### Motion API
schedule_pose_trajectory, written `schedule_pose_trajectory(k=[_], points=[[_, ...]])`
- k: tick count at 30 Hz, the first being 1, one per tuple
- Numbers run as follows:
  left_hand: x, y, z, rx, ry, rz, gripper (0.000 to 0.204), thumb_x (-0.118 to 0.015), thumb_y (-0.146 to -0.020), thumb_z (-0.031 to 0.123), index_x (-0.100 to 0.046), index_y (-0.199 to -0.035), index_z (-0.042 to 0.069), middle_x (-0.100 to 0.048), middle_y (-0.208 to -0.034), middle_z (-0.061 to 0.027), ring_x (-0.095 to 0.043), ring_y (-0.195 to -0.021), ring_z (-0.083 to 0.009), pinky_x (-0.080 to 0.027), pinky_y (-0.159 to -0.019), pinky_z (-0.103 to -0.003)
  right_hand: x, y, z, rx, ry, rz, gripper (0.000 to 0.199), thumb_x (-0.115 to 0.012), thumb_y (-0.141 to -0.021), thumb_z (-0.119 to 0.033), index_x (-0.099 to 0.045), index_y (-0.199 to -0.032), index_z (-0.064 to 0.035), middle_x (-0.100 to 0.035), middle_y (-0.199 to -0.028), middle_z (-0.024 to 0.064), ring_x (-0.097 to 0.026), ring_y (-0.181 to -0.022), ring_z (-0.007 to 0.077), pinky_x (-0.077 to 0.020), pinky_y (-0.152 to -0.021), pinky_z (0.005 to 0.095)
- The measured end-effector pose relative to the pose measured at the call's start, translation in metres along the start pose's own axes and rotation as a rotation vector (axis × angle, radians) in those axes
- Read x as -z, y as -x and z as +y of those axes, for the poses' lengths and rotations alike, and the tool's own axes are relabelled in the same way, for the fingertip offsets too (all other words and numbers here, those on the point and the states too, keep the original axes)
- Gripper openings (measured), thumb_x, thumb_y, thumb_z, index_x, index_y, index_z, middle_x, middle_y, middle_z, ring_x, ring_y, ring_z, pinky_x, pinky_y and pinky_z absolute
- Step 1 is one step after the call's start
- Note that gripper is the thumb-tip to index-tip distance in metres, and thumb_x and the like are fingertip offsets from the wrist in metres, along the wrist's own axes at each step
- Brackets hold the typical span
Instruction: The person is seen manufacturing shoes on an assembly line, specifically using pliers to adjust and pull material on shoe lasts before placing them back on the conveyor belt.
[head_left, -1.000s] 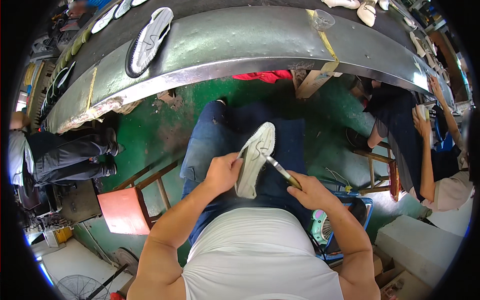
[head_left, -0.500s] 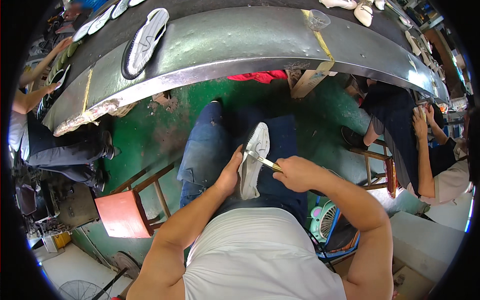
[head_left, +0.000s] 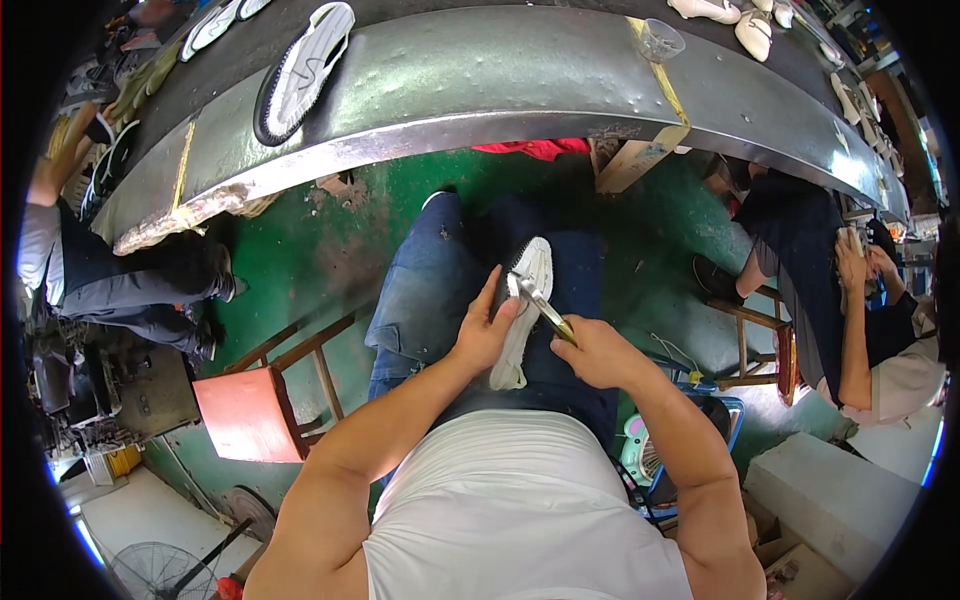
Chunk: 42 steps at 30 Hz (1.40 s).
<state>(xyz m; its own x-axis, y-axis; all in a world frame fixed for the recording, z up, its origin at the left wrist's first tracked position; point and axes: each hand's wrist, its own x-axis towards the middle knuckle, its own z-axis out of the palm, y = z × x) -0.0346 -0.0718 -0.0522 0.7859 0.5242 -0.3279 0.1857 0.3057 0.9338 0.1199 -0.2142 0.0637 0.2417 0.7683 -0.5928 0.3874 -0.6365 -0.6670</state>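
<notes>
One long, white, toothed-edge shoe piece point(head_left: 515, 350), probably light and firm, best taken by its sides, is over the dark-blue clothed lap point(head_left: 582, 265), its left side held by the left hand point(head_left: 483, 335), while the right hand point(head_left: 597, 352) grips a silver metal tool point(head_left: 545, 308).

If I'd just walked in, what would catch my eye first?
Probably the pale shoe mid-picture, with the left grip on it and a metal-headed tool in the right grip. Next, the reddish stool at left and another pale shoe on the metal-edged bench at the top.
</notes>
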Motion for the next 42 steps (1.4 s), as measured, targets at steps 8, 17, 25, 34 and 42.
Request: schedule_pose_trajectory(k=[8, 17, 25, 34, 42], points=[[0.002, 0.005, 0.038, -0.283, -0.849, -0.065, 0.058, -0.051, -0.1, 0.023, -0.033, -0.155, 0.02, -0.051, -0.138, -0.0308, -0.054, -0.123, -0.0477, -0.046, -0.104, -0.045, -0.046, -0.008, 0.049, -0.12, -0.964, -0.133, 0.022, -0.059, -0.1, -0.02, -0.062, -0.106, 0.001, -0.063, -0.085, 0.0059, -0.061, -0.073, 0.0117, -0.0456, -0.053, 0.0248], [-0.004, 0.003, 0.064, -0.292, -1.054, -0.172, 0.049, -0.051, -0.1, 0.018, -0.044, -0.147, 0.024, -0.054, -0.132, -0.031, -0.064, -0.106, -0.0446, -0.055, -0.089, -0.048, 0.007, 0.007, 0.028, -0.108, -0.658, 0.055, 0.041, -0.049, -0.105, -0.036, -0.059, -0.106, 0.0041, -0.067, -0.086, 0.0097, -0.066, -0.071, 0.0144, -0.049, -0.048, 0.0265], [-0.007, 0.008, 0.06, -0.013, -0.744, -0.039, 0.07, -0.054, -0.098, 0.028, -0.022, -0.155, 0.003, -0.043, -0.143, -0.0352, -0.052, -0.126, -0.0459, -0.043, -0.106, -0.042, 0.007, -0.019, 0.013, 0.181, -0.264, 0.241, 0.04, -0.048, -0.104, -0.036, -0.058, -0.093, 0.0018, -0.066, -0.075, 0.0132, -0.067, -0.069, 0.0241, -0.052, -0.066, 0.0364], [0.019, -0.018, 0.059, 0.197, -0.495, -0.24, 0.076, -0.07, -0.093, 0.026, -0.029, -0.153, 0.004, -0.06, -0.132, -0.0138, -0.057, -0.121, -0.0227, -0.048, -0.1, -0.039, 0.016, 0.031, 0.02, -0.087, -0.161, -0.056, 0.029, -0.059, -0.094, -0.027, -0.062, -0.095, 0.0021, -0.067, -0.083, 0.0243, -0.065, -0.081, 0.0437, -0.0517, -0.076, 0.0452], [0.017, -0.03, 0.089, 0.626, -0.138, -0.412, 0.059, -0.071, -0.092, 0.026, -0.042, -0.143, 0.019, -0.063, -0.121, -0.0021, -0.06, -0.11, -0.0164, -0.054, -0.079, -0.043, -0.012, 0.04, 0.005, 0.213, 0.406, -0.099, 0.043, -0.058, -0.095, -0.018, -0.051, -0.123, 0.0139, -0.065, -0.11, 0.0267, -0.065, -0.097, 0.043, -0.0537, -0.087, 0.045]])
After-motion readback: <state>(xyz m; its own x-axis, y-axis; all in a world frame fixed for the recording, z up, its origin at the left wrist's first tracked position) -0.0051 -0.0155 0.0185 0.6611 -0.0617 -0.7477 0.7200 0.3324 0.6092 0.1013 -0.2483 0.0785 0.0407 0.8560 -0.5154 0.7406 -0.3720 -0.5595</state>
